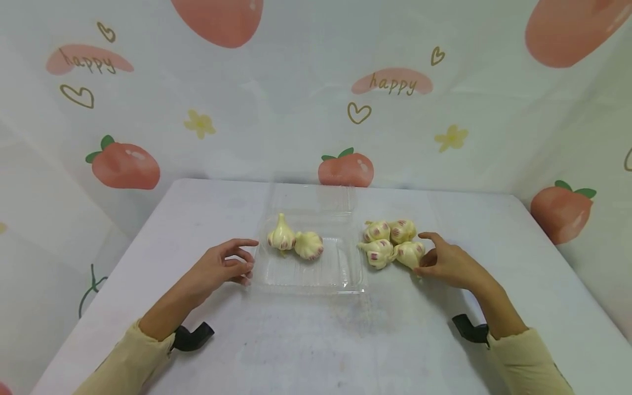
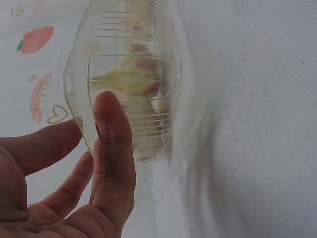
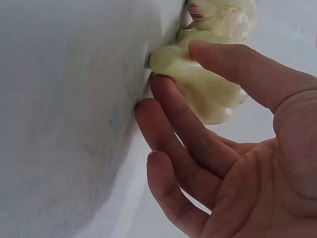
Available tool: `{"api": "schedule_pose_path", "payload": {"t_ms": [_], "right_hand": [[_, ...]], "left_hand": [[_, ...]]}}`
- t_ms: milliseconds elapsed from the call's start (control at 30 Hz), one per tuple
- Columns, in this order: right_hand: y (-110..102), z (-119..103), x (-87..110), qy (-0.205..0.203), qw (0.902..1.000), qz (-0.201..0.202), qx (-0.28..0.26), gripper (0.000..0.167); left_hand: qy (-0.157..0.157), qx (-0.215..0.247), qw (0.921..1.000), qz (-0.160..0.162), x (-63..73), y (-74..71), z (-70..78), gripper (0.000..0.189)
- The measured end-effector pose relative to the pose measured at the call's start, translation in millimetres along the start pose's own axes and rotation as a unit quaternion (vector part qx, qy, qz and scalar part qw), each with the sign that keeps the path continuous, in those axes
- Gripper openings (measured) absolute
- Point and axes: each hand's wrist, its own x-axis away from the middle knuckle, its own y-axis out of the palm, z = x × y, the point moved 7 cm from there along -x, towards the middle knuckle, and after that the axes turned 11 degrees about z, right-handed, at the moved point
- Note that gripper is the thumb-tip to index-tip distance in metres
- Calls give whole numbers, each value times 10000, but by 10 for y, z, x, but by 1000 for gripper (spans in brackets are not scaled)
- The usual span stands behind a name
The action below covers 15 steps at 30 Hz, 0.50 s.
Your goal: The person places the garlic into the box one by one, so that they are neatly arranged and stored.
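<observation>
1. Plastic tray (image 1: 296, 278), clear, one: lay at the middle of the worktop (image 1: 296, 351), with a see-through flap (image 1: 313, 198) at its 12 o'clock.
2. Garlic bulbs inside the tray, two, side by side towards 11 o'clock: a stem-up bulb (image 1: 281, 237), and a tipped bulb (image 1: 309, 246) just past its 3 o'clock.
3. Loose garlic bulbs (image 1: 386, 250), four, cream with purplish marks: clustered on the worktop at the tray's 3 o'clock.
4. Left hand (image 1: 219, 266): stood at the tray's 9 o'clock, fingers loosely bent and unclenched, fingertips at the rim.
5. Right hand (image 1: 451, 265): stood at the cluster's 4 o'clock, thumb and forefinger parted beside the nearest bulb (image 1: 410, 254), not clasped; firm contact could not be told.
6. Sleeves (image 1: 130, 354), pale, two: entered from 7 and 5 o'clock, each with a black fitting (image 1: 192, 336) at the cuff.
7. Backdrop (image 1: 276, 109), white, printed with fruit, hearts and "happy": hung at 12 o'clock.
</observation>
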Motion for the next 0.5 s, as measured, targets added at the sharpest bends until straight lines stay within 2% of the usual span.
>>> {"api": "schedule_pose_path", "payload": {"t_ms": [133, 500], "right_hand": [[-10, -11, 9, -72, 9999, 54, 51, 77], [-54, 3, 31, -104, 9999, -1, 126, 73]], "left_hand": [[22, 32, 10000, 0, -1, 1, -5, 58], [34, 27, 10000, -1, 9, 5, 19, 55]]}}
